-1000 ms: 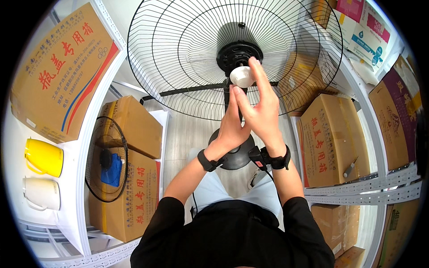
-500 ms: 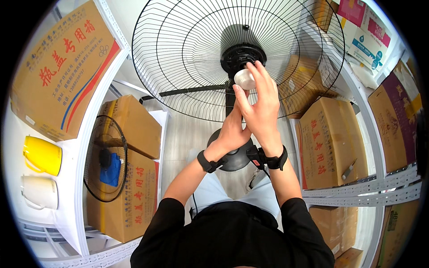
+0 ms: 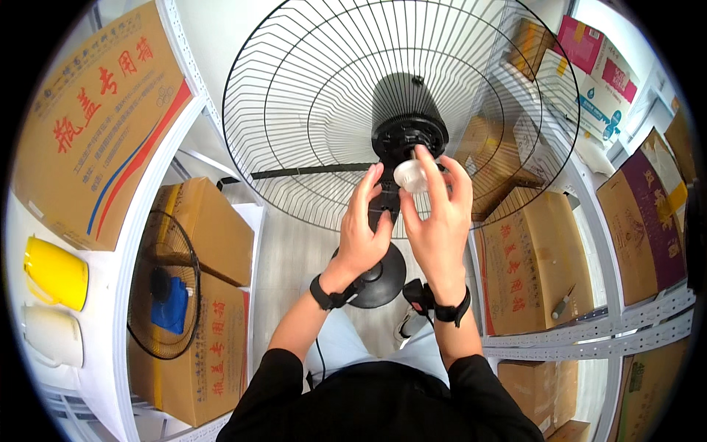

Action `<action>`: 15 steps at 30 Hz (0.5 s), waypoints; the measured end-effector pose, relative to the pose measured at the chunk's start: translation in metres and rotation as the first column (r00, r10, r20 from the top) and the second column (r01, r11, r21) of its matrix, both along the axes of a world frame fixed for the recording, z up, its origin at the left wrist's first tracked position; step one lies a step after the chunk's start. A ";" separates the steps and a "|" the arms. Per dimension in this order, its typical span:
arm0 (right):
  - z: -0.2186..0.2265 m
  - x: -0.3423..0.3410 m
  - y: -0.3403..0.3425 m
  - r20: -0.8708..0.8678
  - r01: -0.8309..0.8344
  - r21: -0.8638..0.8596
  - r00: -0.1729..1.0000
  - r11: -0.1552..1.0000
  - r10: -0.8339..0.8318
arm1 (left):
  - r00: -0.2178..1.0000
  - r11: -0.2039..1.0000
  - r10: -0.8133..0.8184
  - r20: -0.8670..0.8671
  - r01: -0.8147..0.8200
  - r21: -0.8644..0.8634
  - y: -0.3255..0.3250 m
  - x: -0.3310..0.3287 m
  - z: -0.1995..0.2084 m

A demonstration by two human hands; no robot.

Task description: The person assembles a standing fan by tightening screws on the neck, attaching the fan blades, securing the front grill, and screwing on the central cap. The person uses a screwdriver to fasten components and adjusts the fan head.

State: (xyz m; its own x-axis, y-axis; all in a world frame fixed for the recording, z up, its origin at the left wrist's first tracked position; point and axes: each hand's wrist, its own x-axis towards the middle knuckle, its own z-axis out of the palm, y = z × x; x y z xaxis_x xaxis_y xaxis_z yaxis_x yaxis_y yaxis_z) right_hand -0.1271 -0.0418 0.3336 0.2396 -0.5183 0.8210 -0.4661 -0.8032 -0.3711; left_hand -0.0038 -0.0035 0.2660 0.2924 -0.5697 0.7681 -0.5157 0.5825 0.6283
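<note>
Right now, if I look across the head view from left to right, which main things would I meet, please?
Yellow jug → small round black wire grille → open left hand → right hand, holding a white round piece → slim grey-handled tool → purple-and-brown carton.

black top [image 3: 379, 412]; black sleeves [image 3: 266, 390]; pale blue trousers [image 3: 345, 348]; black wristbands [image 3: 452, 310]; small black box [image 3: 414, 294]

White shelving [image 3: 103, 295] on the left and perforated metal racking [image 3: 641, 317] on the right flank a pale wood-grain floor [image 3: 291, 250]; a white wall [image 3: 202, 51] stands beyond, brightly lit.
</note>
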 end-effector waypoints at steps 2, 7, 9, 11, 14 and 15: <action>0.000 0.003 0.002 0.114 0.038 0.105 0.992 0.994 -0.050 | 0.999 1.000 -0.015 -0.042 0.016 0.006 0.002 0.001 -0.002; 0.002 0.002 0.004 0.106 0.027 0.360 0.992 0.933 -0.070 | 0.984 0.974 0.176 0.027 -0.170 -0.150 0.011 0.023 -0.006; -0.003 0.000 0.001 0.020 0.055 0.163 0.998 0.985 -0.059 | 0.917 0.885 0.396 0.055 -0.364 -0.290 0.025 0.044 -0.008; 0.002 -0.001 0.001 -0.130 0.089 -0.073 0.987 0.993 -0.098 | 0.791 0.716 0.610 -0.051 -0.577 -0.392 0.045 0.072 -0.021; 0.002 0.003 0.003 -0.056 0.092 -0.010 0.994 0.996 -0.093 | 0.626 0.540 0.767 -0.137 -0.746 -0.389 0.065 0.117 -0.001; 0.004 0.004 0.006 -0.007 0.097 0.042 0.995 0.994 -0.097 | 0.604 0.538 0.786 -0.132 -0.773 -0.337 0.064 0.126 0.008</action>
State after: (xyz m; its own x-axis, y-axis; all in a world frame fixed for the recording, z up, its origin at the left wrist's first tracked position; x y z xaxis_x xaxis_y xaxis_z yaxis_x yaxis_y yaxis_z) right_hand -0.1234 -0.0359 0.3376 0.1906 -0.5736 0.7966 -0.5433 -0.7376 -0.4011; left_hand 0.1226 0.0609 0.2736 0.4682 0.1579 0.8694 -0.8835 0.0995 0.4577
